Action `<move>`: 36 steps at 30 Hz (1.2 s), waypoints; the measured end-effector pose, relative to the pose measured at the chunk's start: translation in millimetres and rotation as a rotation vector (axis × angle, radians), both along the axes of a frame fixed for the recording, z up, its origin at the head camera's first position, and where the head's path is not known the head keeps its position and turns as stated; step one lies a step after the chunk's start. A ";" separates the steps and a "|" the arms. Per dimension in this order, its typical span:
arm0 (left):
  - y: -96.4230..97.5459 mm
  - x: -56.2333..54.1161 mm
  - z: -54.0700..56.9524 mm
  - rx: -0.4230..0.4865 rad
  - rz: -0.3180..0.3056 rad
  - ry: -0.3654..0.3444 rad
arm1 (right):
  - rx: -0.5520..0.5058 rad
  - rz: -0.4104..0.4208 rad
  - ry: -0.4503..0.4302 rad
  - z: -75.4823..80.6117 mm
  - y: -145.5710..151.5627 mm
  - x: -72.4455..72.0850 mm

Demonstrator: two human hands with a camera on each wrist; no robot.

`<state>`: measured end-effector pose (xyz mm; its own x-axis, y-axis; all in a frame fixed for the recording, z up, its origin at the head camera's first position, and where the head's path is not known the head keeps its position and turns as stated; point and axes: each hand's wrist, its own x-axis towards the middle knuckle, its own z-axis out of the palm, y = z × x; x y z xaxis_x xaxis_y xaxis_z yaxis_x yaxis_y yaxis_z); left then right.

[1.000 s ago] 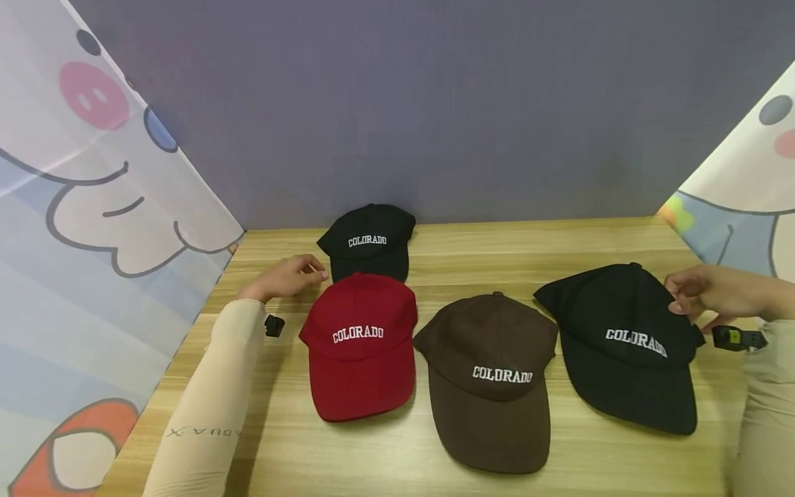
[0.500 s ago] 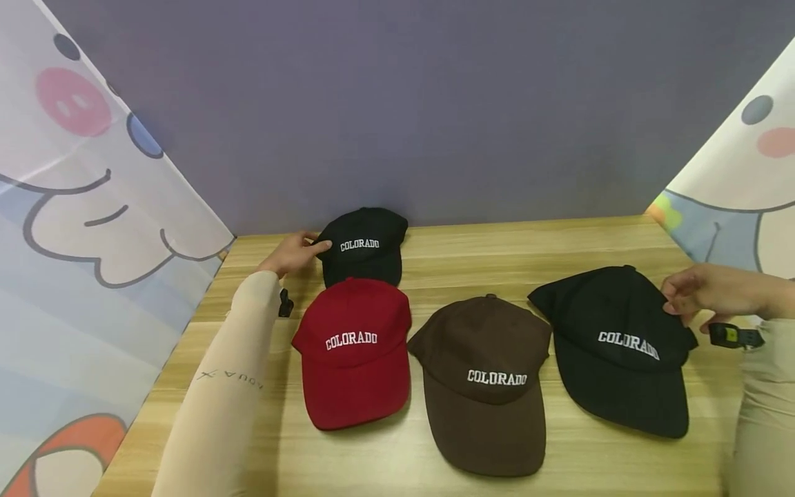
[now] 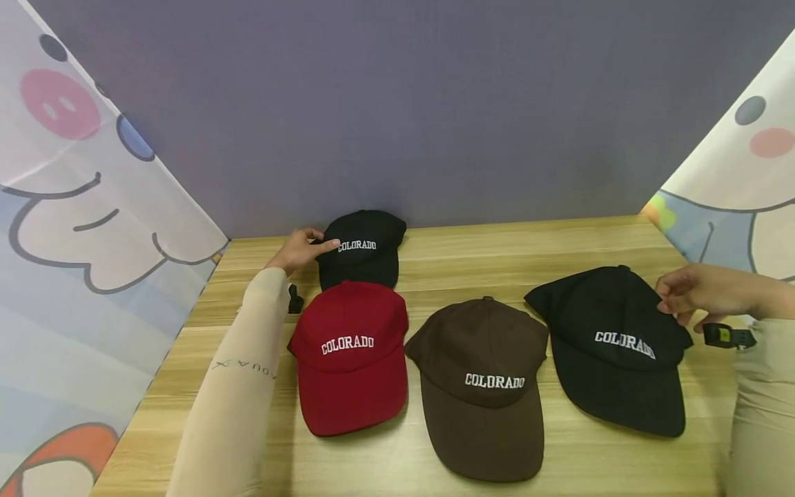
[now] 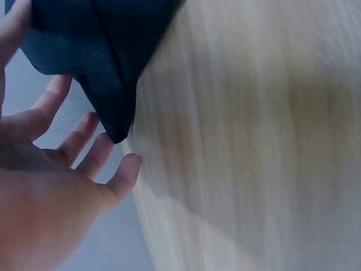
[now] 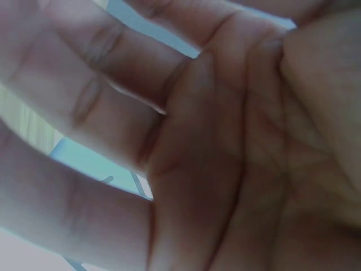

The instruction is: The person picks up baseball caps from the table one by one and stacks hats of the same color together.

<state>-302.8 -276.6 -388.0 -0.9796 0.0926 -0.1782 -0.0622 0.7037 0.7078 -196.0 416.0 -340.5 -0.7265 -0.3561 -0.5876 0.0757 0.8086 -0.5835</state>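
My left hand (image 3: 299, 250) is at the left edge of the rear black cap (image 3: 375, 231), its thumb laid over the front. In the left wrist view, that black cap (image 4: 101, 45) passes between thumb and index finger, and the other fingers spread loosely by its pointed corner. Farther right, my right hand (image 3: 702, 290) pinches the upper right side of a larger-looking black cap (image 3: 611, 373). The right wrist view is filled by the palm (image 5: 220, 152) and bent fingers, their tips out of frame. White COLORADO lettering marks the caps.
A red cap (image 3: 348, 393) lies just in front of the rear black one, and a brown cap (image 3: 484, 442) sits between it and the right black cap. The wooden table (image 3: 472, 255) ends at a grey back panel (image 3: 435, 110). Cartoon-printed side panels (image 3: 56, 235) flank it.
My left hand has moved from beside the rear black cap onto its left edge, with the thumb over its front. My right hand stays at the right black cap. The view shifts slightly.
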 end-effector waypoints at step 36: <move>-5.3 1.6 -11.5 0.089 -0.006 0.119 | -0.027 0.036 -0.001 2.4 -0.7 -0.4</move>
<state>-301.3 -281.9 -399.5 -0.9928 0.1083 -0.0513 0.0299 0.6380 0.7695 -196.4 415.4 -338.1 -0.7124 -0.3978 -0.5781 0.0469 0.7950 -0.6048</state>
